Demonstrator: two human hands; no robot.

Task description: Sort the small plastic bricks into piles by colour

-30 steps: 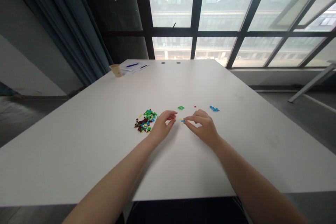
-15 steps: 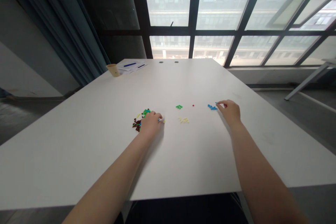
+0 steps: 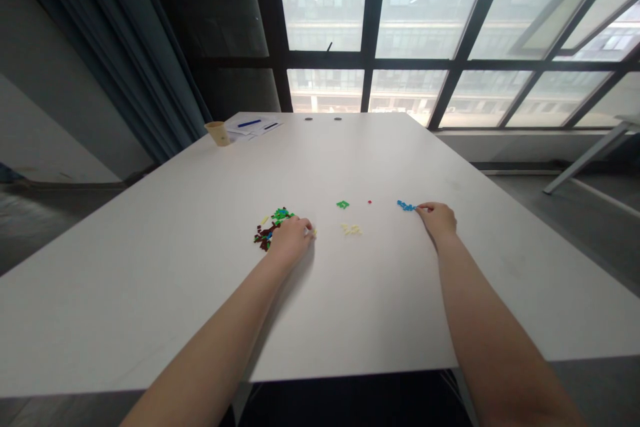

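Note:
A mixed heap of small coloured pieces [image 3: 270,227] lies on the white table [image 3: 350,300]. My left hand [image 3: 291,239] rests on the heap's right side, fingers curled around a small pale piece at its fingertips. My right hand [image 3: 439,219] sits at the right, fingers pinched together beside a small group of blue pieces [image 3: 406,205]. Between my hands lie a few yellow pieces [image 3: 351,229], a green group [image 3: 343,204] and a single red piece [image 3: 369,201].
A paper cup [image 3: 219,133] stands at the far left corner beside papers with blue pens [image 3: 254,125]. Behind the table are large windows and a dark curtain at the left. The table's near edge runs below my forearms.
My right hand went from the middle to the blue group at the right and has now drawn back slightly. My left hand moved left onto the mixed heap.

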